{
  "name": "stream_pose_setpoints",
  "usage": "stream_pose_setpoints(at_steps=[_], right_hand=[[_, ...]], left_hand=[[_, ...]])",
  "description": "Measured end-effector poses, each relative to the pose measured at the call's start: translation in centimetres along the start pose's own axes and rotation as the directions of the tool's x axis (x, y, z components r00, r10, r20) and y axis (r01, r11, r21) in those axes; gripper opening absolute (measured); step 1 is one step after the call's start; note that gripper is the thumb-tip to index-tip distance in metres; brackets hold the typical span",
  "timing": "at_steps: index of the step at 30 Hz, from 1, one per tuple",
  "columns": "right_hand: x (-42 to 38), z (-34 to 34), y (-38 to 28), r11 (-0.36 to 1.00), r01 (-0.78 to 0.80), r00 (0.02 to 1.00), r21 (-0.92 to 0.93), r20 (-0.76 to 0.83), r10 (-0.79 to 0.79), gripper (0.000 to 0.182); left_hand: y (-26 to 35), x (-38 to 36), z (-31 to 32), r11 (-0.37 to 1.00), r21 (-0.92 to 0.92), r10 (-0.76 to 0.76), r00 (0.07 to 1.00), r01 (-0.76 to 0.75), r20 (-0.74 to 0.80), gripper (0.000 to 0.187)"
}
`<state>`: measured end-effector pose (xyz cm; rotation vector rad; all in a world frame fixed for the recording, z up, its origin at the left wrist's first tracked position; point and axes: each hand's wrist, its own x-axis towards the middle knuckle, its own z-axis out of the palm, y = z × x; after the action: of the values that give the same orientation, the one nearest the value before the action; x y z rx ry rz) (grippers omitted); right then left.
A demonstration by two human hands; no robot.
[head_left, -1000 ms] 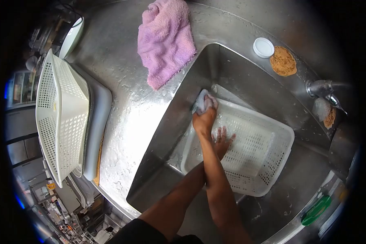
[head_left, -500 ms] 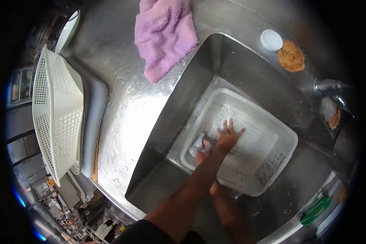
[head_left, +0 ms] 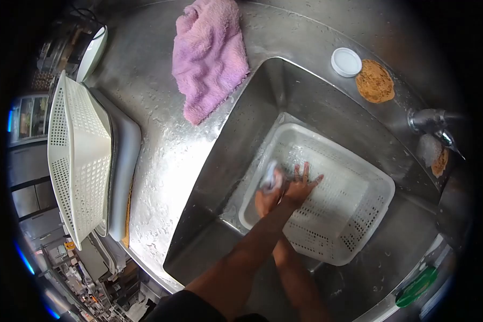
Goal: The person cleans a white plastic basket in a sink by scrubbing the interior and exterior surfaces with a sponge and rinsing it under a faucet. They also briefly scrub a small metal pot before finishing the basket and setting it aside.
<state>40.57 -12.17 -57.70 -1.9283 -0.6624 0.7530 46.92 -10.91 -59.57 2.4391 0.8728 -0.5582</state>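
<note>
A white perforated plastic basket (head_left: 338, 201) lies at a slant inside the steel sink (head_left: 327, 99), its inside wet. My left hand (head_left: 299, 191) rests palm down on the basket's floor, fingers spread. Beneath my left forearm crosses the right one, so my right hand (head_left: 265, 202) is on the left, at the basket's left end. It grips a crumpled whitish cloth (head_left: 272, 174), smeared by motion, against the inside of the basket. The exact kind of cloth is hard to make out.
A pink towel (head_left: 209, 64) lies on the wet steel counter. Beyond the sink's far edge are a white round lid (head_left: 346, 62), an orange-brown sponge (head_left: 375, 81) and a tap (head_left: 432, 121). White baskets (head_left: 88, 161) lean at left. Something green (head_left: 417, 286) sits lower right.
My right hand has moved the cloth up and slightly right along the basket, closer to my left hand. My left hand stays spread in the basket. The view has shifted slightly.
</note>
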Motion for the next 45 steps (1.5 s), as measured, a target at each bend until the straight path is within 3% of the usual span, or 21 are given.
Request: stream_pose_setpoints(at_steps=[2,4,7,9,12,14,18,20,21,23,25,28,29,31,35,37,38,40,41,43,45], right_hand=[[3.3,1.4,-0.6,0.992,-0.035,0.997,0.123,-0.062,0.043,0.064],[4.3,3.4,-1.5,0.954,0.045,0.942,0.297,-0.33,0.058,0.066],[1.7,2.4,-1.4,0.992,0.021,0.973,0.124,-0.23,0.008,0.069],[1.4,0.9,-1.0,1.0,-0.014,0.989,0.0,-0.149,0.014,0.071],[3.3,1.5,0.4,0.99,-0.024,0.985,0.136,-0.165,0.046,0.071],[4.3,2.2,0.7,0.986,0.027,0.975,0.166,-0.223,0.011,0.068],[2.2,3.0,-0.6,0.969,0.069,0.956,0.237,-0.295,0.004,0.064],[-1.1,-1.4,-1.9,1.0,0.0,0.994,0.019,0.113,-0.002,0.062],[-0.9,-1.6,-1.3,1.0,-0.002,0.994,-0.005,0.11,0.003,0.062],[2.2,1.1,0.6,0.989,-0.072,0.997,0.125,-0.025,0.076,0.061],[6.7,2.6,1.5,0.998,0.04,0.991,0.047,-0.128,-0.034,0.057],[8.2,4.1,1.1,0.989,0.11,0.937,0.102,-0.341,-0.07,0.05],[6.0,3.1,2.2,0.991,0.09,0.943,0.096,-0.328,-0.054,0.05],[1.7,0.6,4.8,0.997,0.073,0.997,-0.034,0.024,-0.073,0.046],[-1.1,-1.1,5.9,0.942,-0.003,0.933,-0.336,0.337,0.123,0.034],[1.9,-1.2,0.9,0.745,0.227,0.627,-0.627,0.679,0.381,0.03],[0.1,-1.9,1.7,0.746,0.231,0.621,-0.624,0.685,0.381,0.03],[-4.0,-3.3,3.0,0.869,0.251,0.874,-0.427,0.487,-0.013,0.029],[-4.3,-3.3,3.0,0.867,0.261,0.865,-0.425,0.501,-0.015,0.029],[-4.1,-4.4,-1.7,0.847,-0.005,0.825,-0.531,0.477,0.304,0.025],[-1.9,-3.5,1.3,0.835,-0.093,0.786,-0.543,0.474,0.396,0.027]], left_hand=[[-0.6,1.3,0.7,0.997,-0.061,0.039,0.996,-0.043,-0.076,0.132],[-0.4,1.9,-0.7,0.997,-0.064,0.037,0.998,-0.04,-0.044,0.135],[-0.2,1.8,-6.2,0.999,-0.013,0.052,0.976,-0.05,0.213,0.115],[-0.1,2.0,-5.6,0.998,-0.05,0.059,0.976,-0.049,0.209,0.119],[0.1,2.6,-4.1,0.999,-0.042,0.04,0.989,-0.035,0.144,0.114],[0.0,3.5,-3.1,0.998,-0.012,0.055,0.995,-0.054,0.082,0.137],[-0.1,3.8,-3.2,0.999,0.042,0.027,0.997,-0.03,0.072,0.135],[-0.2,4.0,-2.7,0.999,0.051,0.013,0.999,-0.016,0.053,0.133],[0.4,3.8,-2.3,0.999,0.051,0.007,0.999,-0.009,0.036,0.133],[0.4,4.2,-3.0,1.0,0.027,0.01,0.995,-0.012,0.097,0.121],[-0.6,5.1,0.8,0.988,-0.108,0.092,0.982,-0.111,-0.163,0.103],[0.0,5.0,0.5,0.991,-0.125,0.03,0.991,-0.046,-0.129,0.089],[0.3,4.3,-0.2,0.99,-0.139,0.021,0.994,-0.036,-0.11,0.089],[0.5,4.2,-2.5,1.0,0.007,-0.024,0.999,0.024,0.043,0.079],[0.6,4.8,-0.7,0.999,-0.044,-0.028,0.999,0.026,-0.039,0.066],[0.4,4.8,-1.0,0.997,-0.069,-0.042,0.997,0.038,-0.057,0.066],[0.6,4.7,-0.9,0.995,-0.093,-0.038,0.997,0.032,-0.065,0.066],[0.8,5.0,-0.5,0.994,-0.1,-0.051,0.994,0.041,-0.095,0.065],[0.7,5.1,0.0,0.993,-0.111,-0.06,0.991,0.047,-0.12,0.064],[0.8,4.5,-0.5,0.99,-0.129,-0.075,0.993,0.063,-0.093,0.063],[1.0,4.5,-1.0,0.988,-0.135,-0.081,0.992,0.068,-0.092,0.062]])
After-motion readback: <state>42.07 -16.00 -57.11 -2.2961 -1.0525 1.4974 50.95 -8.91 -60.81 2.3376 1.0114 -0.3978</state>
